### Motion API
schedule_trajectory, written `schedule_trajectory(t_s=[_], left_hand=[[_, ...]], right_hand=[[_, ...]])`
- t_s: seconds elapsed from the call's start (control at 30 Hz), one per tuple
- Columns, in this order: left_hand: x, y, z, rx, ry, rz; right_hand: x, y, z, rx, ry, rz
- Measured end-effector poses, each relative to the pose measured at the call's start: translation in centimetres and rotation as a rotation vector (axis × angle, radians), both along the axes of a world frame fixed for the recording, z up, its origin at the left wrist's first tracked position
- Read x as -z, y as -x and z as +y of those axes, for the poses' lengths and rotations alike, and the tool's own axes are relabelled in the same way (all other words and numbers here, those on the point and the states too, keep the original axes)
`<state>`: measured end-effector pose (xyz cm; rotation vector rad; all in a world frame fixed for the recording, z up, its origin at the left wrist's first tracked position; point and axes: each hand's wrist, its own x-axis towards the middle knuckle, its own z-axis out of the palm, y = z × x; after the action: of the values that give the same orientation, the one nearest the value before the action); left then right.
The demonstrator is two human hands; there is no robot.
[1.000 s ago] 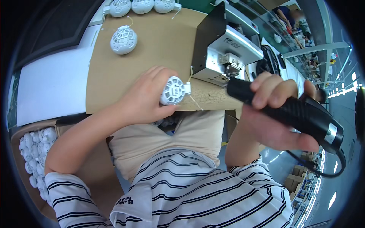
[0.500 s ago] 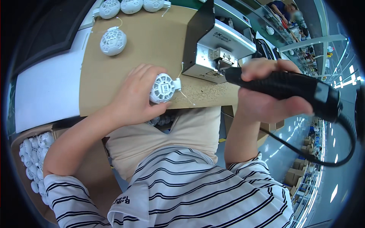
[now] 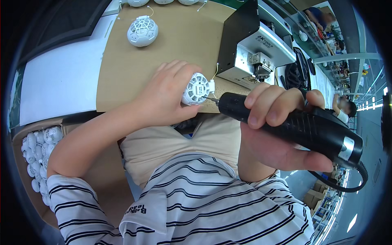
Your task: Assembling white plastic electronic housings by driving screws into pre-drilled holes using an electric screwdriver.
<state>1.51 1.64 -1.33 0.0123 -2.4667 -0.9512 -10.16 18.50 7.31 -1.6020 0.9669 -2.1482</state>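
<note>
My left hand (image 3: 169, 92) is closed round a white, round plastic housing (image 3: 197, 89) with a lattice of openings and a small side tab. The housing is at the near edge of the brown work surface, its openwork face turned up. A black corded electric screwdriver (image 3: 286, 122) lies across my right hand (image 3: 271, 118), fingers wrapped round its body. Its thin bit points left and reaches the housing's right side; whether the tip sits in a screw I cannot tell. Thin pale wires come off the tab.
Beyond my hands stands a black-and-silver screw feeder (image 3: 255, 45). Another white housing (image 3: 142, 31) lies on the brown board (image 3: 179, 36), with several more at the far edge. At lower left a cardboard box (image 3: 87, 171) holds many white housings. People work in the background.
The screwdriver has come left and down from the screw feeder to the housing. My view has shifted, so the bench things appear further right and higher. My left hand keeps its hold.
</note>
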Motion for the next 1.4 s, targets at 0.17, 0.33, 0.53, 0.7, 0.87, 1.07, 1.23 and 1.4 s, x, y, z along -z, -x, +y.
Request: schedule_trajectory(t_s=[0.17,0.33,0.53,0.7,0.87,1.07,1.23,1.4], left_hand=[[0.0,0.0,-0.2,0.011,-0.017,0.000],[-0.2,0.6,0.0,0.021,0.002,-0.012],[-0.5,0.7,-0.1,0.038,0.043,-0.019],[-0.1,0.1,0.2,0.006,0.040,0.001],[-0.7,0.4,0.2,0.006,0.006,-0.056],[-0.4,0.0,0.2,-0.004,0.031,-0.023],[-0.4,0.1,0.0,-0.026,0.031,-0.016],[-0.3,0.1,0.0,-0.004,0.022,-0.048]], right_hand=[[0.6,-0.5,-0.7,0.038,0.014,-0.020],[0.6,0.0,-0.6,0.008,0.006,0.055],[0.2,0.0,-0.8,0.001,0.055,0.058],[-3.0,3.1,2.9,0.229,0.160,0.075],[-1.4,6.9,2.0,0.342,0.181,0.090],[-0.3,6.9,1.8,0.304,0.130,0.064],[-1.7,4.2,1.2,0.230,0.065,-0.077],[-1.3,0.8,-0.6,0.123,0.090,-0.182]])
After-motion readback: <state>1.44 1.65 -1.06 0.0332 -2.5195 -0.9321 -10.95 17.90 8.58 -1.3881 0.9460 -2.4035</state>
